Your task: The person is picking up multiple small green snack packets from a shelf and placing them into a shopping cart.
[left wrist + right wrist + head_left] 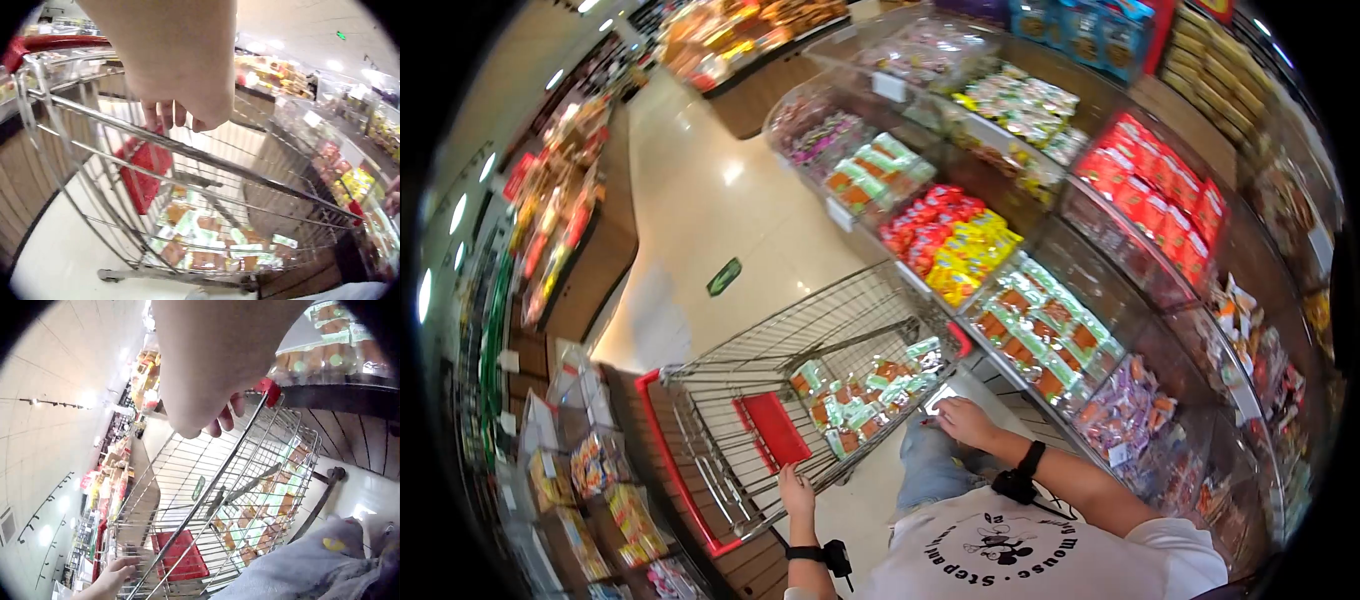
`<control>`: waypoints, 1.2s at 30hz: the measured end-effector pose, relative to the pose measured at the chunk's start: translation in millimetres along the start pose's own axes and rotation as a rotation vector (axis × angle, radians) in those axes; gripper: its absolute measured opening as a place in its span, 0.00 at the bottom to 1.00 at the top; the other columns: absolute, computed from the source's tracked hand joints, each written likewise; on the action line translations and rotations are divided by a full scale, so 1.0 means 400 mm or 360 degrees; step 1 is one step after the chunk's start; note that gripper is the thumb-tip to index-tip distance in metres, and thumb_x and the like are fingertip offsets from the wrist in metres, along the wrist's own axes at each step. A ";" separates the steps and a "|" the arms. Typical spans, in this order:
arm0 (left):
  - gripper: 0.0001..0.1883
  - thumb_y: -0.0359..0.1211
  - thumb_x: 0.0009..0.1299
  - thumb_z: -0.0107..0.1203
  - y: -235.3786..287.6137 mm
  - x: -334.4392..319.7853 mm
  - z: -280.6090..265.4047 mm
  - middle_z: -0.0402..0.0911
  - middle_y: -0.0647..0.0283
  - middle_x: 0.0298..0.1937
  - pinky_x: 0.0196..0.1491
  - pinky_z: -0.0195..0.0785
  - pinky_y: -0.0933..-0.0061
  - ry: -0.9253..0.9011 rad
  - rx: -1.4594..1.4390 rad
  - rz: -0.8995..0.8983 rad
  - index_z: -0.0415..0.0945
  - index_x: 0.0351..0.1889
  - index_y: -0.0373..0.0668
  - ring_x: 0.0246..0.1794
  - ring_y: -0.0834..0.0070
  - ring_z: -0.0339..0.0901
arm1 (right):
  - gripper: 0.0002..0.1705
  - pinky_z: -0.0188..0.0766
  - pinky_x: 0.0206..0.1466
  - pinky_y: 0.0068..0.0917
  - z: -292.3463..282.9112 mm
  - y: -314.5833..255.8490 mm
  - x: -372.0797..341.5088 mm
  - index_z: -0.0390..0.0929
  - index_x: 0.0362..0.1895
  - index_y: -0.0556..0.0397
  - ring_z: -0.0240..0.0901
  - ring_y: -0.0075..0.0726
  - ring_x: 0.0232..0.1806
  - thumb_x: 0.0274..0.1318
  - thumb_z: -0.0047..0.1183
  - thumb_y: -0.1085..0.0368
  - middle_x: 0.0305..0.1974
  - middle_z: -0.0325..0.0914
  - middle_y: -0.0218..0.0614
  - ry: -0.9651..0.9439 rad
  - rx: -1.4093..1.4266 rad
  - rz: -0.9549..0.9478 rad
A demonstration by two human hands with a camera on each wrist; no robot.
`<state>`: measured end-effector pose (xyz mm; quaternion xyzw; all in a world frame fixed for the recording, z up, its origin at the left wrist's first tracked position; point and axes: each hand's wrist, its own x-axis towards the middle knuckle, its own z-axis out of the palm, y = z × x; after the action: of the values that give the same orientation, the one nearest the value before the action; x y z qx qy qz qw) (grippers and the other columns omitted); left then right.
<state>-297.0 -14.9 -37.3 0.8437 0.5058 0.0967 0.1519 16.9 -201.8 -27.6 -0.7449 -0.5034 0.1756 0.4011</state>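
A person in a white shirt [1010, 550] and blue jeans [925, 470] stands beside a shopping cart [219, 164], each wrist wearing a strap with a small black camera. The left hand [796, 490] is at the near side rail, towards the red handle [675, 470]; its fingers hang slightly bent, holding nothing that can be seen, and whether they touch the rail cannot be told. The right hand [965, 422] is near the cart's other end, just beside its red corner piece [267, 391]; its fingers are loosely curled, close together, with nothing visible in them.

Inside the wire basket a red flap [773, 430] lies towards the handle end. Well apart from both hands, green-and-white packets [860, 412] with brown contents lie loosely heaped on the basket's bottom, some overlapping.

To the person's right, right by the cart, a display of clear bins holds similar packets in neat rows, with purple packets [1135, 405] nearer the person. Farther along sit yellow packets [972, 258] and red packets [930, 222] side by side, and large red bags [1150, 190] fill a higher bin.

Beyond the cart, a green sign [724, 277] marks the pale, shiny floor [750, 225]. Farther off, stands of bright goods line the aisle beneath ceiling lights.
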 end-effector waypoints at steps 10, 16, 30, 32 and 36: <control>0.11 0.34 0.53 0.41 -0.120 0.006 -0.061 0.72 0.59 0.28 0.32 0.61 0.63 -0.0266 0.0219 -0.0465 0.70 0.33 0.47 0.31 0.62 0.68 | 0.09 0.63 0.27 0.28 0.295 -0.038 0.303 0.66 0.30 0.54 0.67 0.38 0.25 0.42 0.46 0.64 0.23 0.69 0.38 -0.0582 0.0187 0.0361; 0.12 0.32 0.52 0.42 -0.142 0.022 -0.041 0.72 0.61 0.28 0.29 0.62 0.64 -0.0417 0.0252 -0.0594 0.70 0.35 0.47 0.29 0.65 0.69 | 0.16 0.64 0.32 0.35 0.673 0.048 0.516 0.66 0.34 0.60 0.67 0.46 0.30 0.42 0.45 0.61 0.30 0.70 0.46 -0.1175 0.0050 0.0668; 0.15 0.30 0.52 0.41 -0.148 0.090 -0.078 0.69 0.51 0.38 0.36 0.62 0.63 -0.0895 -0.0014 -0.0693 0.67 0.39 0.36 0.35 0.58 0.66 | 0.17 0.64 0.35 0.35 1.044 0.221 0.551 0.64 0.36 0.58 0.65 0.46 0.34 0.39 0.50 0.64 0.33 0.67 0.43 -0.1624 -0.0339 0.0770; 0.15 0.30 0.52 0.41 -0.149 0.085 -0.079 0.69 0.51 0.38 0.35 0.62 0.63 -0.0869 -0.0007 -0.0618 0.67 0.39 0.36 0.35 0.58 0.66 | 0.16 0.64 0.34 0.34 1.024 0.187 0.562 0.65 0.34 0.58 0.65 0.45 0.32 0.39 0.50 0.64 0.30 0.67 0.44 -0.1585 -0.0522 0.0443; 0.15 0.31 0.52 0.42 -0.136 0.088 -0.073 0.70 0.53 0.37 0.34 0.63 0.63 -0.0828 0.0103 -0.0714 0.67 0.39 0.39 0.34 0.59 0.67 | 0.11 0.62 0.30 0.34 1.066 0.210 0.522 0.67 0.28 0.58 0.66 0.44 0.28 0.37 0.50 0.66 0.24 0.68 0.44 -0.1117 -0.0361 0.0583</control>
<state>-334.5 44.9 -28.8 0.7123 0.6257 -0.1735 0.2663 -125.5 149.2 -326.0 -0.7566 -0.4849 0.4308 0.0825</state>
